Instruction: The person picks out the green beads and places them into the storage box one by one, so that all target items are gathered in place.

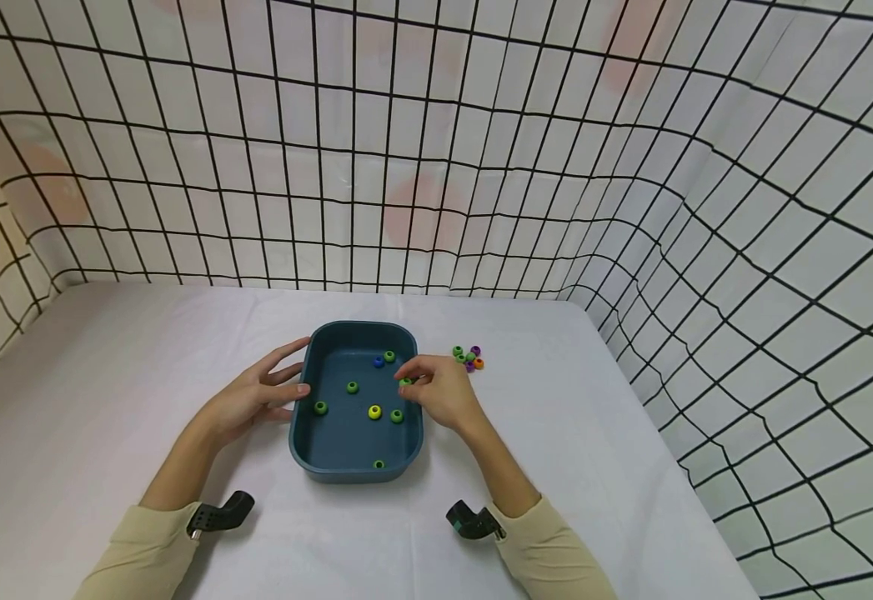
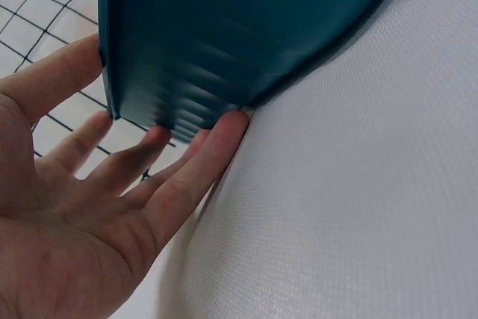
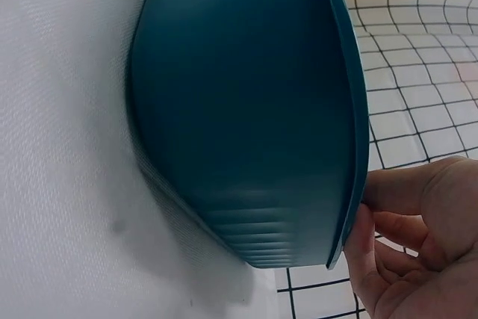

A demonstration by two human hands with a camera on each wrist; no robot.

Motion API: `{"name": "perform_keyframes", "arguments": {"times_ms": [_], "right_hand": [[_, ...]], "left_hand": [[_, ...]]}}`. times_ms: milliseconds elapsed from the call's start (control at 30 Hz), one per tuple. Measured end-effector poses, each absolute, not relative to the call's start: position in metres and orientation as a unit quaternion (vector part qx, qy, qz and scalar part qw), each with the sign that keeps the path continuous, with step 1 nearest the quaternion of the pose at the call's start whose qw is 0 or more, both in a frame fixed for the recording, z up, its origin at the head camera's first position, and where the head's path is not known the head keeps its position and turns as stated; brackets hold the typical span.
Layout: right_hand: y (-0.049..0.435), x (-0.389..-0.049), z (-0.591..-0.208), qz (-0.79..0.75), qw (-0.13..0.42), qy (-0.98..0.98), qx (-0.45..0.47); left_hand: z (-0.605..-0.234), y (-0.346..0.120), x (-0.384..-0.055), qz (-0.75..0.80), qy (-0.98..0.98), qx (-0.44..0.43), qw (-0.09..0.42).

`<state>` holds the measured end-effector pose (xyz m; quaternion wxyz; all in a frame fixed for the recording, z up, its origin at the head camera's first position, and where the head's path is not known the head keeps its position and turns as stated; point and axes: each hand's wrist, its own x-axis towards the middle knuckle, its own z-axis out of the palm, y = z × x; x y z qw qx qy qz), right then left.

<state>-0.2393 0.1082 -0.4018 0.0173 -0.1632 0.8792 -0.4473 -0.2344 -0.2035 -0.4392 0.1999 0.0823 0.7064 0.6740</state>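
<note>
A dark blue-teal tray (image 1: 342,437) sits on the white cloth, holding several green beads, one yellow bead (image 1: 374,412) and one blue bead (image 1: 378,362). My left hand (image 1: 252,396) lies along its left side, thumb at the rim. In the left wrist view, the mostly straight fingers (image 2: 198,166) touch the ribbed outer wall (image 2: 246,13). Over the tray's right rim, my right hand (image 1: 439,390) pinches a green bead (image 1: 405,382) between thumb and fingertips. The right wrist view shows that hand (image 3: 418,237) at the rim, the bead hidden behind the wall.
A small cluster of green, purple and orange beads (image 1: 479,363) lies on the cloth just right of the tray, beyond the right hand. Black netting (image 1: 353,167) before white sheeting surrounds the table (image 1: 601,500) at the back and sides. Each wrist carries a black camera (image 1: 226,512).
</note>
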Motion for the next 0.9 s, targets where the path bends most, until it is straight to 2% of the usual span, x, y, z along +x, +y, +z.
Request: {"name": "perform_keyframes", "arguments": {"times_ms": [567,900], "right_hand": [[0.1064,-0.2371,-0.3996,-0.433,0.020,0.887,-0.157],[0.1160,-0.2428,-0.3957,-0.501,0.006,0.854,-0.138]], "left_hand": [[-0.4380,-0.2032,-0.2335,0.676,0.704,0.085,0.200],[-0.4398,-0.2023,-0.2355,0.676,0.704,0.080,0.201]]}}
